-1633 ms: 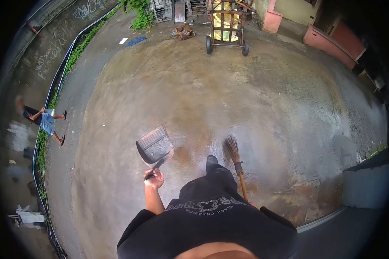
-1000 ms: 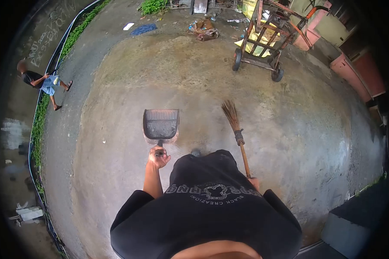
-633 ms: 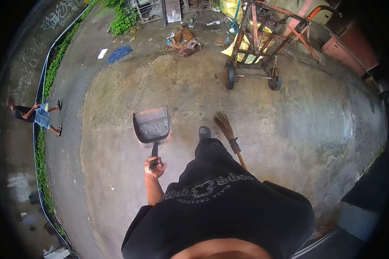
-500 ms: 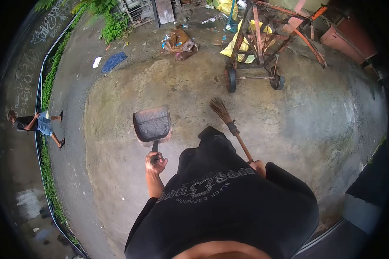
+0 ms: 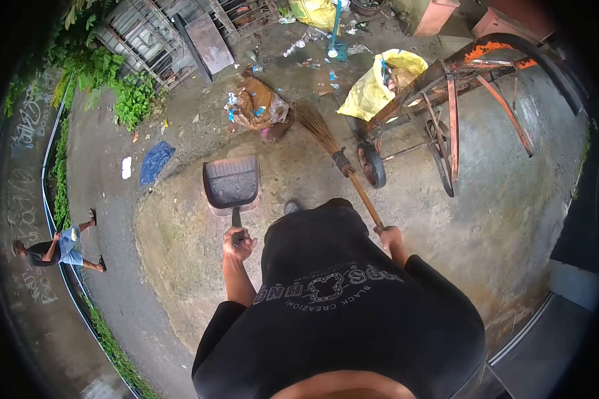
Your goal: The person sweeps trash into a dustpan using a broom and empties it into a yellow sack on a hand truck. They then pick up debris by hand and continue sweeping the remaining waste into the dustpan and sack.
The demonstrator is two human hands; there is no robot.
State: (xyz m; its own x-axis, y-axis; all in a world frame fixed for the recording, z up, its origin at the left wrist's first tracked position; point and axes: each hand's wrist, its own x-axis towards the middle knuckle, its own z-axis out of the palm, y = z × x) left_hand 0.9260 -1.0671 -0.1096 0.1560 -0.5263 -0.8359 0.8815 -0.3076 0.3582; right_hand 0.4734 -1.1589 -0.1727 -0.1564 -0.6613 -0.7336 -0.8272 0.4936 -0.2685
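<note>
Outdoors on concrete [image 5: 512, 219], beside cart [image 5: 452, 100]: gripping dustpan [image 5: 231, 166] level in closed left hand [image 5: 238, 245], retaining debris [image 5: 233, 194]; clasping broom [image 5: 333, 149] shaft in closed right hand [image 5: 389, 236]

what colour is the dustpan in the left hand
Dark grey: the dustpan is ribbed toward its far edge. The head view, the only one, shows it clearly.

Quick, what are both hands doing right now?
Left hand: closed on the handle of the dark grey plastic dustpan.
Right hand: closed on the wooden-handled straw broom.
</note>
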